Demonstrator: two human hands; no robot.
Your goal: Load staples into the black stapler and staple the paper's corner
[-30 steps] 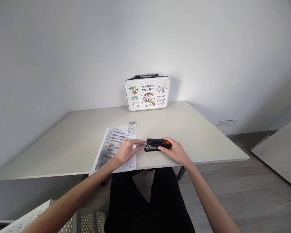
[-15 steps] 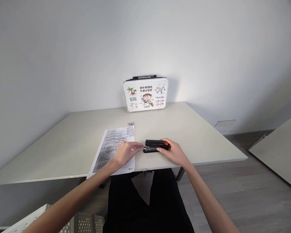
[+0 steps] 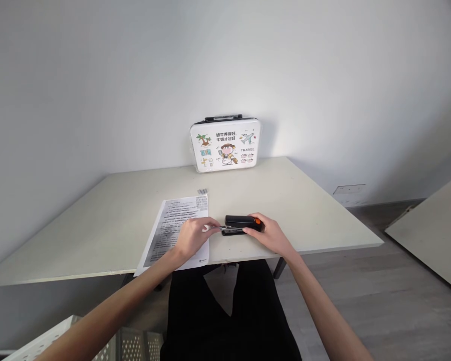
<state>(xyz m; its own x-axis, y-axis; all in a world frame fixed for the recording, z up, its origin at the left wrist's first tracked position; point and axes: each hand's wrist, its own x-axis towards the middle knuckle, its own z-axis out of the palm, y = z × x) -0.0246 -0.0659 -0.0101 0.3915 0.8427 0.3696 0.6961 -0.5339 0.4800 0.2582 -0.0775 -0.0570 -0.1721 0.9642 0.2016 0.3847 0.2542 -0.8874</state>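
A black stapler (image 3: pixel 242 221) with an orange part at its rear lies on the table, its front pointing left. My right hand (image 3: pixel 272 234) is closed around the rear end, with the thumb along the near side. At the front, my left hand (image 3: pixel 196 234) pinches the end of a thin silver metal strip (image 3: pixel 221 228) that sticks out of the stapler; whether it is the staple tray or staples is too small to tell. Under my left hand lies a printed sheet of paper (image 3: pixel 173 220). Small grey staple strips (image 3: pixel 202 191) rest just beyond the sheet's top edge.
A white cartoon-printed case (image 3: pixel 225 145) with a black handle leans upright against the wall at the table's back. The pale table (image 3: pixel 304 220) ends close to my lap. White perforated baskets (image 3: pixel 131 346) stand on the floor at lower left. A white panel (image 3: pixel 432 235) is at right.
The silver strip shows slightly more between my left fingers and the stapler. Both hands stay in almost the same place, and the view has shifted very slightly.
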